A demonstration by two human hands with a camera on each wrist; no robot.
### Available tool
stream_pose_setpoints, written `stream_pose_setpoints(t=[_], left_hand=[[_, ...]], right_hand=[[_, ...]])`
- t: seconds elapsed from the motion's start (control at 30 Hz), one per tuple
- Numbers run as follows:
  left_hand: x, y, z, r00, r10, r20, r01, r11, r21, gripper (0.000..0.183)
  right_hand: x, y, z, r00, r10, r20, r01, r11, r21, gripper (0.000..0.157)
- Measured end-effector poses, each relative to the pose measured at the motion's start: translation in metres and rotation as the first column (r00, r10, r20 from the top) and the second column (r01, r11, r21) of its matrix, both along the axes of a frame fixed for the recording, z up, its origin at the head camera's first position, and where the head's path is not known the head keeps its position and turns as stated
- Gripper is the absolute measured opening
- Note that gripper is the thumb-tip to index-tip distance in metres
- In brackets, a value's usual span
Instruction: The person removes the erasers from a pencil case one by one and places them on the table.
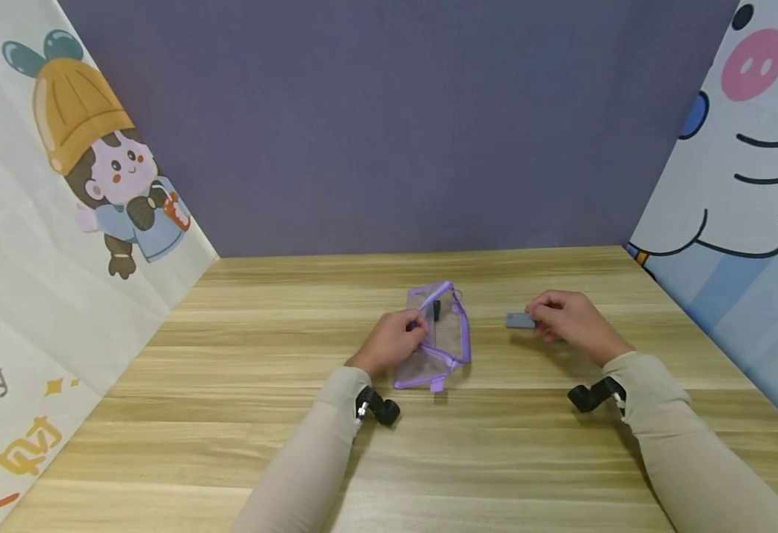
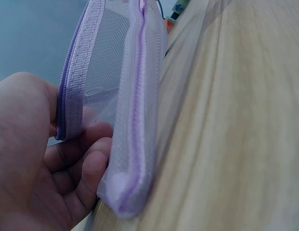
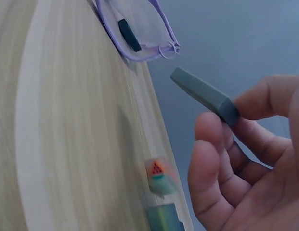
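Note:
A see-through mesh zipper pouch (image 1: 447, 337) with purple trim stands unzipped on the table, its mouth spread. My left hand (image 1: 394, 342) pinches the pouch's near-left zipper edge between thumb and fingers, also seen in the left wrist view, where the left hand (image 2: 48, 144) has several fingers inside the fold. A small dark piece (image 3: 129, 35) lies inside the pouch. To the right of the pouch, my right hand (image 1: 571, 322) pinches a flat grey rectangular block (image 1: 520, 320) by one end. The block (image 3: 202, 94) is held above the table, its free end pointing at the pouch.
In the right wrist view, a small block with a watermelon picture (image 3: 161, 175) and a green block (image 3: 163, 217) lie on the wooden table (image 1: 229, 385). A purple-grey panel (image 1: 428, 133) closes the back. Printed cloths flank both sides.

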State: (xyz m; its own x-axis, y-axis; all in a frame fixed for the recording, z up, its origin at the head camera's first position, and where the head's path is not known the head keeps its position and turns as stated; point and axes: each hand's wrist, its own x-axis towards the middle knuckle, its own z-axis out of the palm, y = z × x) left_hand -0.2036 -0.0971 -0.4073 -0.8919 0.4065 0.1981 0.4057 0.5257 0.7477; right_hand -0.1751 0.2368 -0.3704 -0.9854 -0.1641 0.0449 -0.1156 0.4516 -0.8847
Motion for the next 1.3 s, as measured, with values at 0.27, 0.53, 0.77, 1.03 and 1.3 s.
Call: stream_pose_setpoints(t=[0.27, 0.53, 0.77, 1.03, 1.3], left_hand=[[0.001, 0.001, 0.002, 1.000, 0.001, 0.028, -0.001, 1.000, -0.001, 0.012], [0.000, 0.001, 0.002, 0.999, 0.000, 0.038, 0.000, 1.000, 0.002, 0.012], [0.002, 0.001, 0.002, 1.000, 0.001, 0.027, -0.001, 1.000, 0.003, 0.013], [0.002, 0.001, 0.004, 1.000, 0.004, 0.012, -0.004, 1.000, -0.006, 0.014], [0.003, 0.001, 0.004, 1.000, 0.001, 0.009, -0.001, 1.000, 0.000, 0.013]], right_hand=[[-0.001, 0.016, 0.001, 0.999, 0.013, 0.047, -0.013, 1.000, -0.002, 0.034], [-0.001, 0.022, 0.005, 0.996, 0.018, 0.085, -0.021, 0.999, 0.036, 0.034], [-0.001, 0.027, 0.005, 0.995, 0.028, 0.097, -0.033, 0.998, 0.051, 0.030], [0.000, 0.029, 0.006, 0.994, 0.042, 0.104, -0.048, 0.997, 0.054, 0.029], [-0.001, 0.031, 0.006, 0.992, 0.059, 0.113, -0.065, 0.997, 0.047, 0.028]])
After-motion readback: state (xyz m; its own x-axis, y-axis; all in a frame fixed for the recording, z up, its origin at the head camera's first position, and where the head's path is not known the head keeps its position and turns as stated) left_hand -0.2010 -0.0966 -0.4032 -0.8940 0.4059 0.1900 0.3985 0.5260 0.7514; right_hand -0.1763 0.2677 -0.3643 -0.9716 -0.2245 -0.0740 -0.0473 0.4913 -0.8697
